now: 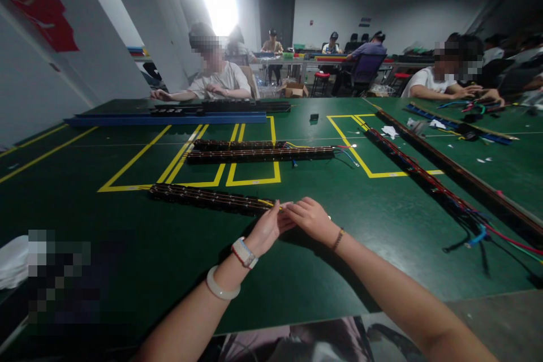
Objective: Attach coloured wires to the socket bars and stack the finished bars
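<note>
A long black strip [207,199] with copper-coloured lines along it lies slantwise on the green table. From its right end a yellow wire [266,202] runs into my fingers. My left hand [269,229], with a watch and a pale bangle on the wrist, is closed around this wire. Meeting it fingertip to fingertip, my right hand [311,218] is closed in a pinch at the same wire; the wire's end is hidden by the fingers. A small pale wire tip shows just past the right hand.
Behind my hands lie more black strips [263,154] with loose wire ends. To the right, long strips with red wires [424,175] stretch toward me. Blue channels [169,119] lie at the far left. Co-workers sit across the table [139,260]; paper scraps [389,132] are scattered at the right.
</note>
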Motion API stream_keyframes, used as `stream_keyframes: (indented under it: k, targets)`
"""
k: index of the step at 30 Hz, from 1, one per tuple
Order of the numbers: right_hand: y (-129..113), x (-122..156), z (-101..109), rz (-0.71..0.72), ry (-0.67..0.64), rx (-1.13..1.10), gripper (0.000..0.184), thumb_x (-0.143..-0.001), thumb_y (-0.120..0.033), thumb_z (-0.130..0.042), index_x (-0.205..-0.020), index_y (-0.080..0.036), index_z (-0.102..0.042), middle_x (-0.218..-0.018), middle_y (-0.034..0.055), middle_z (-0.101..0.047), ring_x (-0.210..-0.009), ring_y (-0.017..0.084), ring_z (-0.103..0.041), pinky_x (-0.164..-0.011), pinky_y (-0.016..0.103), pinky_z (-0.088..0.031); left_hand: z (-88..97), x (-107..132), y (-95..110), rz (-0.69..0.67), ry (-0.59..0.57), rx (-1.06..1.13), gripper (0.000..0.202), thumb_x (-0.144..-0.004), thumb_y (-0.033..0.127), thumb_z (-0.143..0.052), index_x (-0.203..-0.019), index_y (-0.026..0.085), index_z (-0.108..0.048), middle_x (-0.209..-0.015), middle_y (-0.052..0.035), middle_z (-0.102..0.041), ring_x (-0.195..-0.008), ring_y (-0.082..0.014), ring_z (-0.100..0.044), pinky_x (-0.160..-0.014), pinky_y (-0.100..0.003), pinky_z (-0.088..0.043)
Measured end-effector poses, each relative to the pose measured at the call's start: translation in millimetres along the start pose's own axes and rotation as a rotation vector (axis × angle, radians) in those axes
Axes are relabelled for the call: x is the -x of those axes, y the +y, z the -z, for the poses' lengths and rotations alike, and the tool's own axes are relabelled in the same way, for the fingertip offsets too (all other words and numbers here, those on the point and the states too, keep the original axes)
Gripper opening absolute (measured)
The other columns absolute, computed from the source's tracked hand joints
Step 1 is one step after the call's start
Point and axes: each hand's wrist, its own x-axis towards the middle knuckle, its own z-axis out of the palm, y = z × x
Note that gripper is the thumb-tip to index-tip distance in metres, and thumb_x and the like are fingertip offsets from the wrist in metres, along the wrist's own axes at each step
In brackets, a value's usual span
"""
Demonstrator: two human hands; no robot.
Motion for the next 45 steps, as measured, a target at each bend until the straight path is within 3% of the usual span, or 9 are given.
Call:
stream_keyframes:
  k: [4,8,15,18,21,25,30,35,45]
  targets:
    - [1.4,-2.9,3.7,0.04,-0.032,-0.075,0.026,-0.093,-0.015,-0.04,-0.111,-0.017,-0.06,-0.106,0.0105,-0.064,-0.091,0.02,-0.055,-0.082,0.035,-0.04,2.0,-0.6,-2.7,-0.008,-0.002,-0.024,0.031,-0.094,0.035,-0.041,-0.107,0.014,-0.059,-0.096,-0.0104,-0.068,-0.087,-0.0173,-0.065,-0.086,-0.037,-0.05]
    - [8.3,-2.4,7.9,-0.013,-0.003,-0.184,0.028,-0.091,-0.021,-0.046,-0.118,-0.019,-0.057,-0.106,0.0097,-0.063,-0.091,0.019,-0.055,-0.084,0.035,-0.038,3.5,-0.6,-4.3,-0.011,-0.018,-0.015,0.03,-0.093,0.036,-0.042,-0.105,0.015,-0.059,-0.09,-0.0088,-0.068,-0.084,-0.0166,-0.065,-0.085,-0.037,-0.05]
    - [19.3,3.0,15.1,-0.122,-0.087,-0.201,0.019,-0.091,-0.03,-0.05,-0.092,-0.018,-0.064,-0.077,0.0046,-0.064,-0.073,0.015,-0.056,-0.07,0.029,-0.034,2.3,0.5,-2.1,0.011,-0.008,-0.012,0.035,-0.094,0.038,-0.04,-0.108,0.011,-0.057,-0.091,-0.0127,-0.069,-0.084,-0.0173,-0.066,-0.088,-0.037,-0.048]
    - [21.8,3.3,16.9,-0.15,-0.126,-0.215,0.021,-0.092,-0.029,-0.048,-0.09,-0.018,-0.066,-0.077,0.0042,-0.067,-0.072,0.015,-0.058,-0.068,0.028,-0.034,-1.3,2.4,0.3,0.019,0.011,-0.019,0.036,-0.094,0.037,-0.039,-0.106,0.008,-0.057,-0.094,-0.0157,-0.069,-0.087,-0.0185,-0.067,-0.091,-0.038,-0.047]
    - [23.8,3.0,16.7,-0.215,-0.073,-0.226,0.025,-0.094,-0.029,-0.045,-0.092,-0.019,-0.067,-0.08,0.0055,-0.068,-0.073,0.015,-0.059,-0.068,0.028,-0.035,-4.2,3.3,1.4,0.009,0.022,-0.023,0.036,-0.094,0.038,-0.04,-0.1,0.007,-0.059,-0.097,-0.0175,-0.068,-0.089,-0.0191,-0.067,-0.095,-0.039,-0.045]
    - [29.6,1.1,9.1,-0.357,0.074,-0.198,0.026,-0.094,-0.03,-0.045,-0.09,-0.019,-0.068,-0.082,0.0065,-0.068,-0.076,0.017,-0.059,-0.072,0.029,-0.037,-5.2,3.4,0.9,-0.005,0.035,-0.032,0.031,-0.092,0.037,-0.045,-0.097,0.009,-0.058,-0.099,-0.0175,-0.068,-0.093,-0.0211,-0.066,-0.097,-0.042,-0.044]
    - [43.9,-7.6,-12.5,-0.48,0.105,-0.248,0.017,-0.09,-0.026,-0.053,-0.088,-0.02,-0.068,-0.084,0.0053,-0.067,-0.081,0.017,-0.057,-0.072,0.028,-0.039,-4.0,4.0,-0.9,-0.031,0.031,-0.075,0.027,-0.091,0.036,-0.048,-0.092,0.011,-0.057,-0.097,-0.0168,-0.069,-0.097,-0.0231,-0.066,-0.098,-0.045,-0.043]
    - [50.6,-19.8,-28.3,-0.486,0.071,-0.215,0.013,-0.088,-0.027,-0.056,-0.083,-0.02,-0.066,-0.082,0.0044,-0.066,-0.082,0.018,-0.055,-0.071,0.03,-0.035,-5.1,5.3,-1.0,-0.023,0.019,-0.13,0.023,-0.091,0.034,-0.049,-0.088,0.011,-0.055,-0.102,-0.018,-0.068,-0.096,-0.0231,-0.066,-0.097,-0.045,-0.045]
    - [43.7,-19.6,-31.5,-0.439,0.028,-0.04,0.015,-0.091,-0.027,-0.051,-0.084,-0.021,-0.063,-0.081,0.0043,-0.062,-0.082,0.02,-0.048,-0.075,0.032,-0.03,-9.9,9.6,-0.3,-0.055,0.043,-0.314,0.026,-0.09,0.036,-0.05,-0.094,0.011,-0.056,-0.096,-0.0151,-0.068,-0.09,-0.0206,-0.067,-0.087,-0.038,-0.049]
